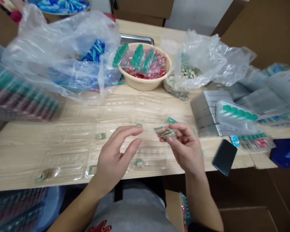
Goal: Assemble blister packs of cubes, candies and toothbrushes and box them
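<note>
Over the table, my right hand (pixel 187 146) pinches several small green-and-beige striped pieces (pixel 164 132) between thumb and fingers. My left hand (pixel 118 153) is to its left, thumb and forefinger apart with nothing visible between them. Beneath both hands, clear plastic blister trays (pixel 65 159) lie on the wooden table. Single pieces of the same kind sit in some trays: one piece (pixel 101 136) left of my left hand, another piece (pixel 139 163) between the hands. A further piece (pixel 93 169) is beside my left wrist. A small green bit shows just behind my left fingertips.
A cream bowl (pixel 145 84) of red packets and green strips stands at the back. Plastic bags (pixel 62 61) flank it. On the right are a stack of grey boxes (pixel 206 108) and a black phone (pixel 224 157). Filled packs (pixel 21 93) are piled at left.
</note>
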The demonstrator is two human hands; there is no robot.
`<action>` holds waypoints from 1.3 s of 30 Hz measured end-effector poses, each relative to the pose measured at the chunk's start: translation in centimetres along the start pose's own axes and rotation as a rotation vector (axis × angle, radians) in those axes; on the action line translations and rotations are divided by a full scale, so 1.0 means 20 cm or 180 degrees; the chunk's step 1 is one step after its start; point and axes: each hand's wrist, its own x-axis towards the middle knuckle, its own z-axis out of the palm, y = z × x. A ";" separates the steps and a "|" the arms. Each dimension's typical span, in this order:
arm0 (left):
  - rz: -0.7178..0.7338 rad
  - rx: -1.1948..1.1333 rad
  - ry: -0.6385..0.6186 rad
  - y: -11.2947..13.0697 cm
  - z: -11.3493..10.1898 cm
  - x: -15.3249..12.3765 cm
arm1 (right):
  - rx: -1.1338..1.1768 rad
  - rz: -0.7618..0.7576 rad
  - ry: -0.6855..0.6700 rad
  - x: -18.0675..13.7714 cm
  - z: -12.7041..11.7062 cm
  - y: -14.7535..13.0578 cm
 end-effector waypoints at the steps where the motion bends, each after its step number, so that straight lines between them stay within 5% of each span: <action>1: -0.0084 -0.0220 -0.0082 0.02 0.04 0.01 | 0.0082 -0.0006 -0.0020 -0.05 0.01 0.01; 8: 0.0029 -0.0643 -0.0461 0.10 0.14 -0.02 | -0.0040 -0.0224 0.0074 -0.20 -0.08 0.03; 13: 0.0050 -0.0390 -0.0180 0.11 0.18 -0.04 | -0.0171 -0.0291 0.0365 -0.27 -0.08 0.02; 18: 0.0533 -0.0152 -0.0695 0.13 0.19 -0.02 | -0.0416 -0.0392 0.0293 -0.30 -0.07 -0.01; 39: -0.0004 -0.0959 -0.1074 0.14 0.18 -0.02 | -0.0885 -0.0448 0.0413 -0.35 -0.11 0.01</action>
